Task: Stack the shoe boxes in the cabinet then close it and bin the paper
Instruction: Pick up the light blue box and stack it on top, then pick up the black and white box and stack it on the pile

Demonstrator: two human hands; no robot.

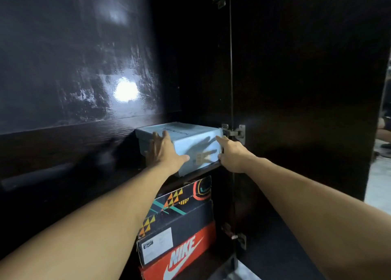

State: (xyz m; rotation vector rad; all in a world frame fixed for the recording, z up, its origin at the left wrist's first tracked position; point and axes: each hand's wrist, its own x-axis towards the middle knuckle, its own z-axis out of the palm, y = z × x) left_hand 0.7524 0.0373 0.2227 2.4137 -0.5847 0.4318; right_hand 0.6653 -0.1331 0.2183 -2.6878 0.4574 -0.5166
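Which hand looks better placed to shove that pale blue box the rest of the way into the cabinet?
Probably the left hand: it lies flat on the pale blue box's near left corner, behind the part that juts out. The right hand sits at the box's right edge, close to the door hinge, with less room.

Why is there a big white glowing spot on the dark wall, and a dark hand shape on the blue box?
Head view: the white spot is glare from a light bouncing off the glossy dark cabinet panel; the hand shape on the pale blue shoe box is a shadow, apparently cast by the right hand; the deep cabinet corners stay nearly black.
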